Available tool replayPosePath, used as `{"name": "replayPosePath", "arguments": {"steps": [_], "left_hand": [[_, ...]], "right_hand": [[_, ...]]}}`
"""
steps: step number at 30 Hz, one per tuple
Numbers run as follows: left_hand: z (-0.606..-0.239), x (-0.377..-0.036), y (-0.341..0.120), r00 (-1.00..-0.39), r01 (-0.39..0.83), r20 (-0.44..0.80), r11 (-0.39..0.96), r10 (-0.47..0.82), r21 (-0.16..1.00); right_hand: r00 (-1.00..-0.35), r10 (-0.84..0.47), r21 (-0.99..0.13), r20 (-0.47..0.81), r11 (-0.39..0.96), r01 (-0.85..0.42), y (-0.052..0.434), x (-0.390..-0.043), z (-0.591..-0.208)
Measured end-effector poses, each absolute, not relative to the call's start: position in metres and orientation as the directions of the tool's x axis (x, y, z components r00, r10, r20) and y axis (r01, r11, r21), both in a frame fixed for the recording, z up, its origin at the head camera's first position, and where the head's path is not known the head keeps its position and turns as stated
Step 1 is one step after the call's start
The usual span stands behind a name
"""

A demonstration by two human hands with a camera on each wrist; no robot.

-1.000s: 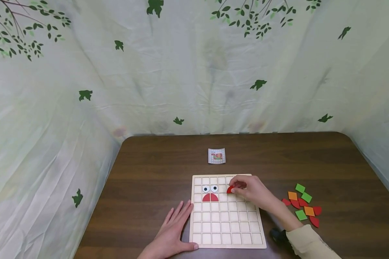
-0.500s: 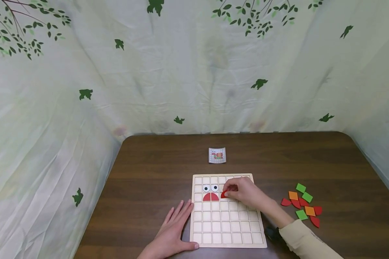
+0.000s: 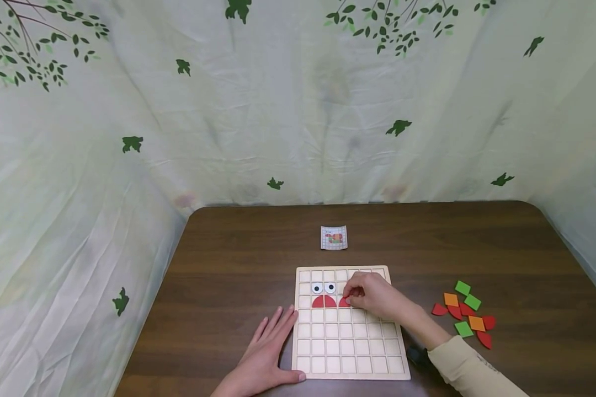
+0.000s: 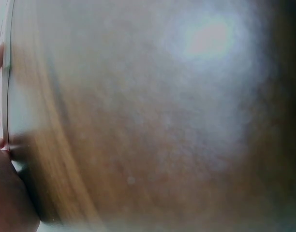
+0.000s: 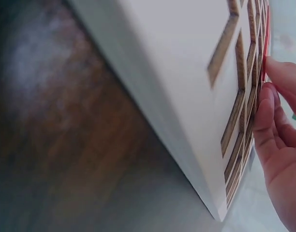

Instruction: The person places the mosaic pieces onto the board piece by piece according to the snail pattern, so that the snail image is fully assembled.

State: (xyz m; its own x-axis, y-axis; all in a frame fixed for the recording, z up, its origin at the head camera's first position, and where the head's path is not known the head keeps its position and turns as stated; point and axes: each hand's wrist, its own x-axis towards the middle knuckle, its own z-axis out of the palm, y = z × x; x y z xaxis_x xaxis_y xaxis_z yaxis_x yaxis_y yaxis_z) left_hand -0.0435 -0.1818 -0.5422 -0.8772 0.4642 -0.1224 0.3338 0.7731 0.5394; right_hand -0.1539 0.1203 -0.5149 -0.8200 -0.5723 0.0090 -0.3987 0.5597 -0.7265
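Note:
A pale wooden grid board [image 3: 350,353] lies on the brown table. Two googly-eye tiles [image 3: 324,288] sit in its second row, with two red quarter-round tiles [image 3: 323,301] just under them. My right hand [image 3: 365,296] pinches a red tile [image 3: 344,302] in the cell right of those red tiles. In the right wrist view its fingers [image 5: 273,121] touch the red tile's edge [image 5: 266,53] on the board [image 5: 186,87]. My left hand [image 3: 268,353] lies flat on the table against the board's left edge. The left wrist view is a blur of table with the board's edge [image 4: 7,87].
A small pattern card [image 3: 334,237] lies beyond the board. Several loose green, orange and red tiles [image 3: 464,314] lie in a cluster on the table to the right. A leaf-print cloth backdrop [image 3: 298,99] surrounds the table [image 3: 228,264].
My right hand has carried the red tile left and down from the second row to the cell beside the red pair. The left hand has stayed put.

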Motion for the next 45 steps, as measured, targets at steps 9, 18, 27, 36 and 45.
{"name": "replayPosePath", "arguments": {"steps": [9, 18, 27, 36, 45], "left_hand": [[-0.543, -0.042, -0.180, -0.878, 0.317, -0.142, 0.777, 0.458, 0.544], [-0.545, -0.041, -0.182, -0.882, 0.344, -0.104, 0.778, 0.460, 0.525], [-0.545, -0.041, -0.182, -0.881, 0.330, -0.120, 0.775, 0.458, 0.538], [-0.544, -0.041, -0.181, -0.879, 0.313, -0.138, 0.769, 0.457, 0.557], [-0.545, -0.043, -0.182, -0.879, 0.341, -0.110, 0.771, 0.465, 0.539]], "right_hand": [[-0.826, -0.563, -0.731, 0.025, 0.553, -0.399, 0.131, -0.149, -0.519], [-0.874, -0.485, -0.747, 0.038, 0.567, -0.347, 0.153, -0.132, -0.515], [-0.890, -0.453, -0.710, 0.045, 0.612, -0.347, 0.189, -0.121, -0.513], [-0.882, -0.444, -0.657, 0.162, 0.619, -0.432, 0.228, -0.110, -0.515], [-0.873, -0.437, -0.612, 0.218, 0.635, -0.471, 0.259, -0.101, -0.515]]}}
